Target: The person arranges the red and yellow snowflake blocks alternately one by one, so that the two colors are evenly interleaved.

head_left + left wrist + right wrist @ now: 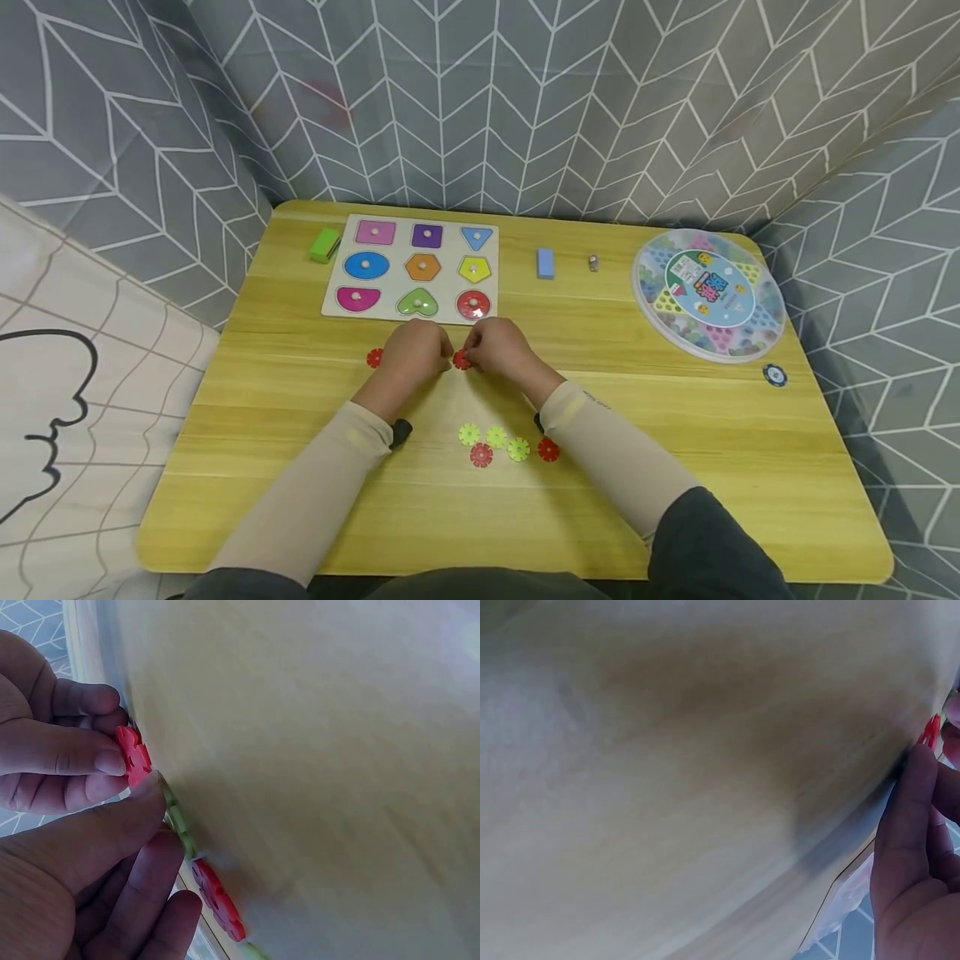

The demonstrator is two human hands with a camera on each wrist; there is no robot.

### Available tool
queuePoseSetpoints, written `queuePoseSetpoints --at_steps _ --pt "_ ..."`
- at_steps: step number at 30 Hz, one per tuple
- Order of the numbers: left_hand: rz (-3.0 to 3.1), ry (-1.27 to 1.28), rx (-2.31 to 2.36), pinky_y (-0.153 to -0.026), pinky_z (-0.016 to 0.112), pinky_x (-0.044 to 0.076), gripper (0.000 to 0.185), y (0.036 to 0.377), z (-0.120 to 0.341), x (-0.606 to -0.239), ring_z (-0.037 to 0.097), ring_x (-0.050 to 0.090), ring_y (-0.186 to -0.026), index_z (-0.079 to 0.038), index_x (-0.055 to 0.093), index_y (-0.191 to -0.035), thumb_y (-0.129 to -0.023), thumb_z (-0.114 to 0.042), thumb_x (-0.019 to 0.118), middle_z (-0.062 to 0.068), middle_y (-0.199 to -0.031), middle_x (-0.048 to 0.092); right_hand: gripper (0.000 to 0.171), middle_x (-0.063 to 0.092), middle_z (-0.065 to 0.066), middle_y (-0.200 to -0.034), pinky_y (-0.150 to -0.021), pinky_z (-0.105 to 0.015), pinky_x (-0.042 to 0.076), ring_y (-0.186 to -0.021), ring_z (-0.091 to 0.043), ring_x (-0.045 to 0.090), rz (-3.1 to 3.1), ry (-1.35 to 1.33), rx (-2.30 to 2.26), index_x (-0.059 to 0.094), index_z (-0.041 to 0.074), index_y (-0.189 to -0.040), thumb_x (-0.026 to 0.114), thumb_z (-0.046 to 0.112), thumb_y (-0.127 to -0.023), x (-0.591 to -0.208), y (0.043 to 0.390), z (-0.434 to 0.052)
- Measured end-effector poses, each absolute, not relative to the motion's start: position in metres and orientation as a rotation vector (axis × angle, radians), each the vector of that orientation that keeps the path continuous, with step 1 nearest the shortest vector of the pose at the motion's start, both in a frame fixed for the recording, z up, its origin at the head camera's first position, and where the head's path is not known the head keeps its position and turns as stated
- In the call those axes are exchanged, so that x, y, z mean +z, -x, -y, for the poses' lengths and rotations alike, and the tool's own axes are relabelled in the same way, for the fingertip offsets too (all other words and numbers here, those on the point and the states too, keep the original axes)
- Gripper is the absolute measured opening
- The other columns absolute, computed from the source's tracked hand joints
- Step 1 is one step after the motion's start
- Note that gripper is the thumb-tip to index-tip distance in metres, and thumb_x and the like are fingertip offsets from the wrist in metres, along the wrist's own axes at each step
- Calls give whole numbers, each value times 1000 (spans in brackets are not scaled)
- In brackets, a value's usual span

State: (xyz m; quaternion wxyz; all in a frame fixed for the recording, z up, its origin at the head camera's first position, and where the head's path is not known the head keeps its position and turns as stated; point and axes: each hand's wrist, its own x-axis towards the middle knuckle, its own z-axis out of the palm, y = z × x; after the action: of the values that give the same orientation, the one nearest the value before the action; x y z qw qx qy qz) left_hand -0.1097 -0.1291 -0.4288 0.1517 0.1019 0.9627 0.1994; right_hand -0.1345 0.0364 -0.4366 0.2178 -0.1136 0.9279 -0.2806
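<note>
My left hand [414, 353] and right hand [504, 348] meet over the table, just below the shape puzzle board. Between thumb and fingers, the right hand pinches a red notched plastic disc [135, 756], which also shows at the edge of the right wrist view [929, 732]. In the left wrist view, my left thumb and fingers pinch a green notched disc [178, 820] close against that red one. A second red disc [217, 900] follows in line with the green one, and a sliver of another green disc [257, 951] comes after it. My left hand hides part of this row from above.
Nearer me lie loose green discs [497, 437] and red discs [482, 455]. The puzzle board [337, 283] stands behind my hands, beside a green block [325, 245]. To the right are a blue block [545, 263], a small figure [594, 263], a round game box [708, 287] and a dark chip [775, 375].
</note>
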Motion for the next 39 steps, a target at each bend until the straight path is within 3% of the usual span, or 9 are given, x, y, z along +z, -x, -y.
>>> queuePoseSetpoints --at_steps 14,32,39 --pt "-2758 -280 594 -87 42 54 15 110 129 -429 27 66 -94 -9 83 -100 -87 -17 85 3 -94 76 12 68 3 -75 -72 -29 51 -77 -18 61 -2651 396 -677 76 10 -81 73 9 -93 -438 132 -34" --pt "-2769 -306 565 -87 42 55 15 110 128 -429 27 67 -95 -8 82 -101 -89 -17 84 4 -96 76 10 69 1 -83 -74 -30 52 -81 -19 61 -2614 349 -722 77 9 -86 74 13 -95 -438 132 -39" --pt "-2757 -338 591 -89 43 54 15 110 129 -427 27 67 -96 -8 82 -101 -89 -16 82 4 -96 76 10 68 -2 -78 -66 -28 51 -74 -18 61 -2540 261 -858 75 7 -87 77 14 -94 -439 132 -54"
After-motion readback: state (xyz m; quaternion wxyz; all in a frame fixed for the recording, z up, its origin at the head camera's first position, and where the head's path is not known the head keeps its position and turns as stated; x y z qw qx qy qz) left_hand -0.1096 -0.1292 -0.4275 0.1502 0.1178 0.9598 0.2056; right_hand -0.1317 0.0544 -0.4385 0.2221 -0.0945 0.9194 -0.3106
